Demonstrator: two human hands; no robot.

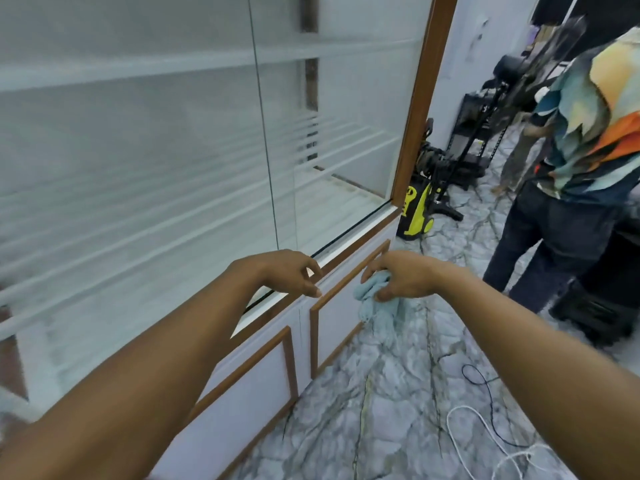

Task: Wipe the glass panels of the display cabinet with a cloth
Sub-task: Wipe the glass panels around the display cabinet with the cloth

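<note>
Head view showed your right hand (398, 277) bunching the cloth (372, 299) low beside the cabinet base, left hand (291, 271) loosely curled, empty; that dangling cloth risked missing the glass panels (138, 150) above.

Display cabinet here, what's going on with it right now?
A person stands at the display cabinet, both arms stretched toward its lower edge. The right hand holds a bunched light blue cloth down by the white lower doors, off the glass panels. The left hand is empty, near the bottom frame. Another person stands nearby.
</note>
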